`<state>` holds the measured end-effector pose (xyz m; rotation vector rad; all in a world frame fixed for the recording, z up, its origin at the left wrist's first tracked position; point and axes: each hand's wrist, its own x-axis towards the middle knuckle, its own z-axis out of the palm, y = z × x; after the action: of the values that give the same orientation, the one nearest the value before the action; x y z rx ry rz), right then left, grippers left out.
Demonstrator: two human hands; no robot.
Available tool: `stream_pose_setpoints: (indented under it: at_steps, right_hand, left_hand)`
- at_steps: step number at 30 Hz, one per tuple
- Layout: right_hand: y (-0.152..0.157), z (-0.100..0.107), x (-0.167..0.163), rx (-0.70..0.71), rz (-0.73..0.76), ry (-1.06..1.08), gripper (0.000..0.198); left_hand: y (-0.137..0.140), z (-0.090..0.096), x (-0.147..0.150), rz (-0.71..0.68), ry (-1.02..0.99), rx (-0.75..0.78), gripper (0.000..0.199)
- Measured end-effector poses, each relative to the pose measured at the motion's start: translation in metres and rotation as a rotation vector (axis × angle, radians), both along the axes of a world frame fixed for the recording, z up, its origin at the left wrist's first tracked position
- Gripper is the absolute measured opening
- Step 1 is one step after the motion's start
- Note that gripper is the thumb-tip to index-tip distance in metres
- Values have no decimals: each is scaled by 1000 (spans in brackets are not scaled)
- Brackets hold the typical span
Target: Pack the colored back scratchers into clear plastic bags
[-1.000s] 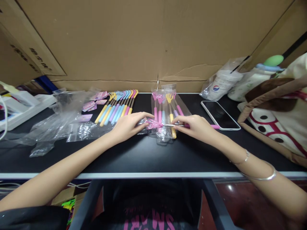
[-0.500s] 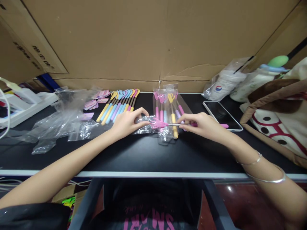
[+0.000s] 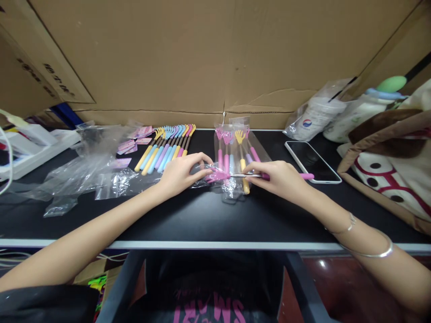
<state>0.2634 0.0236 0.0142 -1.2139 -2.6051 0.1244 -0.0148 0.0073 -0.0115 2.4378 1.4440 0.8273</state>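
Between my hands lies a pink back scratcher [image 3: 218, 175] with a metal rod, its clawed head pointing left. My right hand [image 3: 276, 176] is closed around its rod and handle. My left hand [image 3: 185, 172] pinches the mouth of a clear plastic bag [image 3: 128, 183], which stretches leftward under the hand. The claw is at the bag's opening, at least partly inside. Behind, several bagged back scratchers [image 3: 232, 154] in pink, yellow, blue and purple lie together. Left of them is a row of unwrapped back scratchers [image 3: 164, 152].
Loose clear bags [image 3: 87, 157] and small pink cards [image 3: 128, 146] lie at the left, near a white power strip [image 3: 47, 150]. On the right are a phone [image 3: 313, 161], a bagged cup [image 3: 318, 117] and a fabric bag [image 3: 390, 175]. Cardboard [image 3: 161, 58] walls the back.
My right hand has moved slightly left, carrying the pink back scratcher further toward the bag at my left hand. The left hand has barely shifted.
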Motion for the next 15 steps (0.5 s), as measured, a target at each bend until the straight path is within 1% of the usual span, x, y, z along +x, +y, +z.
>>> stream_pose_setpoints:
  at_steps: [6,8,12,15]
  right_hand:
    - [0,-4,-1,5,35,44,16]
    - [-1,-3,-1,15,22,34,16]
    - [0,2,4,24,-25,-10,18]
    - [9,10,17,18,-48,-9,22]
  left_hand:
    - [-1,-2,1,-30,-4,28,25]
    - [-1,-1,1,-32,0,27,26]
    - [0,0,-1,-18,4,22,23]
    - [0,1,-2,0,29,25,21]
